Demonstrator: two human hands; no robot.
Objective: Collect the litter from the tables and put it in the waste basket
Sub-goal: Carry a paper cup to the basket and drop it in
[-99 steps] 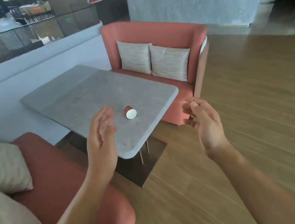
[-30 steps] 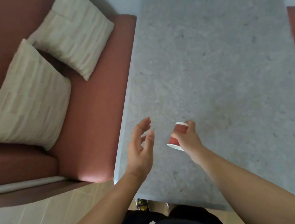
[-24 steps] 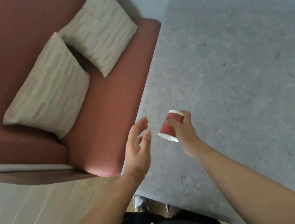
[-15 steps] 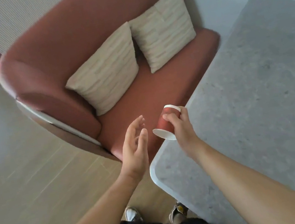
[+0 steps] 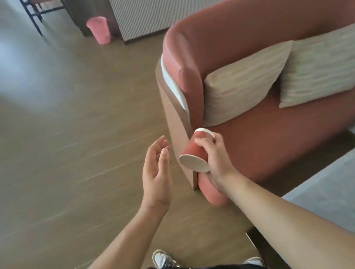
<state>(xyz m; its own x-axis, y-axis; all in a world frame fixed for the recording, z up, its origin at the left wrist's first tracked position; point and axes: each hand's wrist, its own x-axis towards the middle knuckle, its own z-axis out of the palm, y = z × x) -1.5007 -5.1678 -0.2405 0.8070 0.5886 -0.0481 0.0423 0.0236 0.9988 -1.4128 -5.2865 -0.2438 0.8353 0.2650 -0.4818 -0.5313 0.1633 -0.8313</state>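
One red paper cup (image 5: 193, 150) is being held tilted in the gripping right hand (image 5: 216, 159), likely bound for the far pink waste basket (image 5: 99, 29), while the empty left hand (image 5: 156, 176) is hovering open.

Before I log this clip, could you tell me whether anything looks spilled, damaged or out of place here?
Nothing stands out. The right hand grips the red paper cup tilted, with no spill visible; both cushions sit propped on the sofa.

Matt paper cup (image 5: 190, 149); glossy wood floor (image 5: 53, 137)
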